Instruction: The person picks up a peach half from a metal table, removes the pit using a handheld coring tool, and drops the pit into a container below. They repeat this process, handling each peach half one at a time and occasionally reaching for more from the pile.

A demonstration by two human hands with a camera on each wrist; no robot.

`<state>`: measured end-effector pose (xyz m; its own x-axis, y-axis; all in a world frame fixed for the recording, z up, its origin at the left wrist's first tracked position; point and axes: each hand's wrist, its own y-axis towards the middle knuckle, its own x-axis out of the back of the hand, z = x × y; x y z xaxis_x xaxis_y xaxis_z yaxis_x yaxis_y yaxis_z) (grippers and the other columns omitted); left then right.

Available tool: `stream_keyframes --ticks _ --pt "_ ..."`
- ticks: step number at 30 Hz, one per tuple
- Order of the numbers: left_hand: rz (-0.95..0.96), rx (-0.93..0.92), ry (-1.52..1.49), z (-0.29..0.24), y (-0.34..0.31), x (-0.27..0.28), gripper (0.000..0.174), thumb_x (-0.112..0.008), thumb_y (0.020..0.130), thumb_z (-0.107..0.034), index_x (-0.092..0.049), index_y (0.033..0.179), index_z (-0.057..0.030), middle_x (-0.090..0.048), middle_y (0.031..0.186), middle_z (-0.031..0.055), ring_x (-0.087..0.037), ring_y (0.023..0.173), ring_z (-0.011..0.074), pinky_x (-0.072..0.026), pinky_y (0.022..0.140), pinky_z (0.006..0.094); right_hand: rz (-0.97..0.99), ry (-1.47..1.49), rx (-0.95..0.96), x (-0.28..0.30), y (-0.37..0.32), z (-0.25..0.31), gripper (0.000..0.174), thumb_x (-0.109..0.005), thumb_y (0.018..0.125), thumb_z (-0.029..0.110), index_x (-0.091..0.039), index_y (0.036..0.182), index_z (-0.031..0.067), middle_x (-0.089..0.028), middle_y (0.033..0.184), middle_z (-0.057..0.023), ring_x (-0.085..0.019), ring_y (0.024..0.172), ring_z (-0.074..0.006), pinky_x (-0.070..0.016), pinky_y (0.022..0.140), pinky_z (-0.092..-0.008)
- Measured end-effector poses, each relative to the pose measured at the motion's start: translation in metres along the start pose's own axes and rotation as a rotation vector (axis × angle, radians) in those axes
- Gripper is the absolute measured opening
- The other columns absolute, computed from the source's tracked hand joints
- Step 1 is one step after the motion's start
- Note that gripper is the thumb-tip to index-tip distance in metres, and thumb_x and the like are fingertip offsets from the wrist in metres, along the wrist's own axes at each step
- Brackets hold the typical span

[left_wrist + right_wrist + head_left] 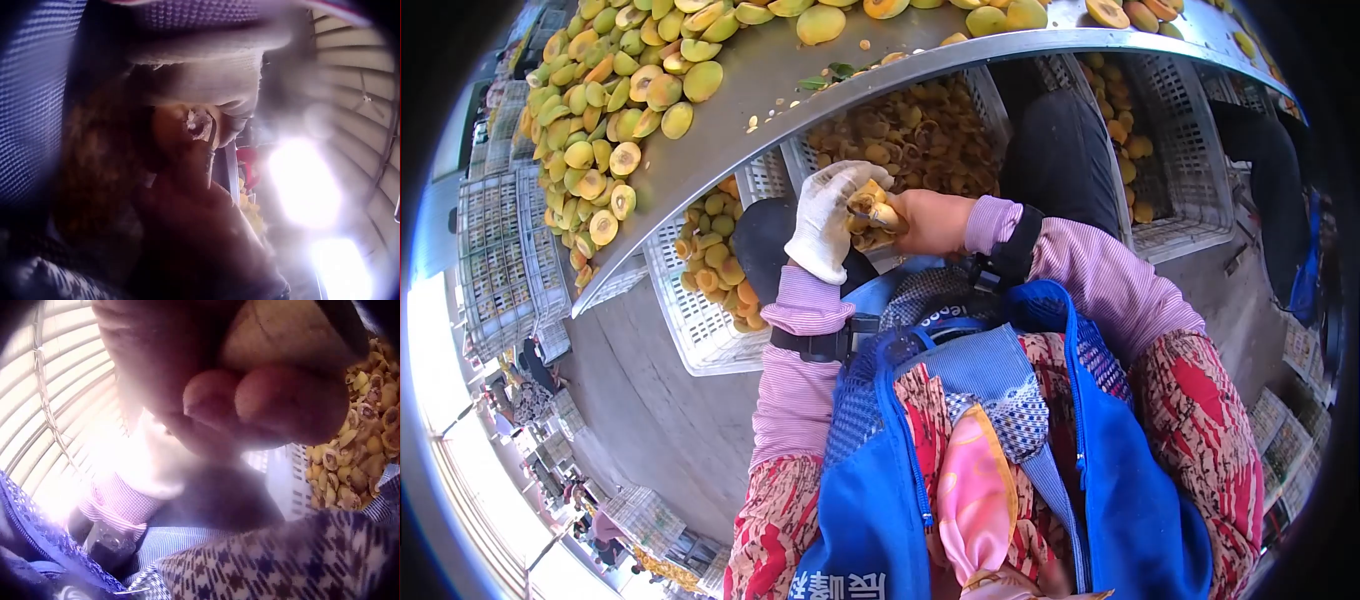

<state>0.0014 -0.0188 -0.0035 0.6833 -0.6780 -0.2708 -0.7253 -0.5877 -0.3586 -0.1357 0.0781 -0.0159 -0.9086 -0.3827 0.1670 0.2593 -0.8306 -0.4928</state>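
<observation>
A white-gloved left hand point(824, 218) grips a yellow-orange fruit point(864, 204) above a crate. Touching its right side is the bare right hand point(937, 222), fingers curled. In the left wrist view the glove point(194, 84) lies over the fruit point(167, 128), whose pale, rough hollow faces the camera; a thin curved strip point(214, 128) runs along its edge, by the right hand point(194, 225). In the right wrist view the right fingers point(290, 403) curl round a pale, handle-like piece point(281, 331); its far end is hidden.
Halved green-yellow fruit point(590, 150) is piled on a metal table point(770, 75) with a raised rim. Below stand white crates point(710, 350) of fruit, one of them holding browned pieces point(910, 135) under the hands. Dark-trousered knees point(1065, 150) flank that crate.
</observation>
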Motion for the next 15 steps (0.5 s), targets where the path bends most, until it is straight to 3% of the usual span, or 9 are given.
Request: stream_keyframes --ticks 1,3,4,8,10,11,12,14,15 --pt "0.001 0.0 0.002 -0.002 0.002 0.002 0.026 -0.054 0.084 -0.022 -0.059 0.093 0.0022 -0.062 0.089 0.013 -0.062 0.081 0.0197 -0.0492 0.076 0.0304 -0.001 0.001 0.001 0.009 -0.009 0.012 0.027 -0.061 0.076 0.019 -0.055 0.097 0.0031 -0.057 0.06 -0.0084 -0.052 0.041 -0.0158 -0.0414 0.037 -0.0279" --pt "0.176 -0.012 0.022 -0.003 0.001 0.006 0.03 -0.055 0.084 -0.027 -0.059 0.095 0.001 -0.062 0.09 0.0125 -0.061 0.082 0.0193 -0.049 0.075 0.0298 0.237 0.237 -0.183 0.018 -0.023 0.026 0.022 -0.059 0.077 0.015 -0.054 0.096 0.0056 -0.05 0.053 -0.0035 -0.046 0.037 -0.0108 -0.0382 0.034 -0.0252" --pt "0.174 -0.014 0.023 -0.004 0.001 0.004 0.03 -0.055 0.084 -0.027 -0.059 0.095 0.001 -0.062 0.09 0.0125 -0.061 0.082 0.0193 -0.049 0.075 0.0298 0.238 0.235 -0.18 0.019 -0.023 0.026 0.022 -0.059 0.077 0.015 -0.054 0.096 0.0056 -0.05 0.053 -0.0035 -0.046 0.037 -0.0108 -0.0382 0.034 -0.0252" --pt "-0.019 -0.033 -0.232 0.001 -0.003 -0.01 0.043 -0.055 0.086 -0.038 -0.055 0.102 0.0022 -0.061 0.091 0.0133 -0.061 0.083 0.0224 -0.0497 0.075 0.0337 0.284 0.524 -0.143 0.014 -0.014 0.015 0.019 -0.058 0.077 0.01 -0.051 0.094 0.0062 -0.043 0.049 0.002 -0.04 0.035 -0.0066 -0.0349 0.032 -0.0229" --pt "-0.203 -0.15 -0.338 0.008 -0.011 -0.017 0.041 -0.062 0.082 -0.035 -0.056 0.1 0.0013 -0.062 0.088 0.0144 -0.062 0.075 0.0227 -0.052 0.065 0.035 0.362 0.7 -0.153 0.012 -0.01 0.016 0.017 -0.057 0.078 0.01 -0.05 0.093 0.0056 -0.042 0.048 0.0025 -0.04 0.034 -0.0065 -0.0348 0.032 -0.0229" --pt "-0.31 -0.102 -0.356 0.01 -0.011 -0.019 0.037 -0.063 0.082 -0.032 -0.057 0.095 0.0012 -0.062 0.086 0.0154 -0.063 0.072 0.0245 -0.0525 0.062 0.0359 0.323 0.623 -0.14 0.008 -0.014 0.018 0.012 -0.056 0.079 0.013 -0.047 0.083 0.0069 -0.04 0.049 0.0022 -0.038 0.035 -0.0065 -0.0358 0.032 -0.024" --pt "-0.317 -0.099 -0.358 0.01 -0.011 -0.017 0.037 -0.063 0.082 -0.032 -0.057 0.095 0.0012 -0.062 0.086 0.0154 -0.063 0.072 0.0245 -0.0525 0.062 0.0359 0.33 0.624 -0.143 0.009 -0.015 0.022 0.012 -0.056 0.079 0.013 -0.047 0.083 0.0069 -0.04 0.049 0.0022 -0.038 0.035 -0.0065 -0.0358 0.032 -0.024" --pt "-0.304 -0.014 -0.352 0.005 -0.008 -0.017 0.032 -0.063 0.082 -0.029 -0.058 0.09 0.0015 -0.063 0.082 0.0152 -0.063 0.069 0.0242 -0.0528 0.061 0.0348 0.21 0.219 -0.139 0.01 -0.015 0.029 0.013 -0.055 0.078 0.015 -0.047 0.081 0.0053 -0.041 0.047 0.0002 -0.04 0.034 -0.0089 -0.0369 0.032 -0.0258" --pt "-0.346 -0.023 -0.323 0.004 -0.008 -0.02 0.027 -0.062 0.082 -0.024 -0.058 0.088 0.0023 -0.063 0.079 0.0144 -0.063 0.068 0.0234 -0.0527 0.062 0.0336 0.179 0.182 -0.144 0.011 -0.016 0.033 0.015 -0.054 0.077 0.017 -0.048 0.079 0.0036 -0.042 0.045 -0.0015 -0.042 0.034 -0.0107 -0.0377 0.032 -0.027"
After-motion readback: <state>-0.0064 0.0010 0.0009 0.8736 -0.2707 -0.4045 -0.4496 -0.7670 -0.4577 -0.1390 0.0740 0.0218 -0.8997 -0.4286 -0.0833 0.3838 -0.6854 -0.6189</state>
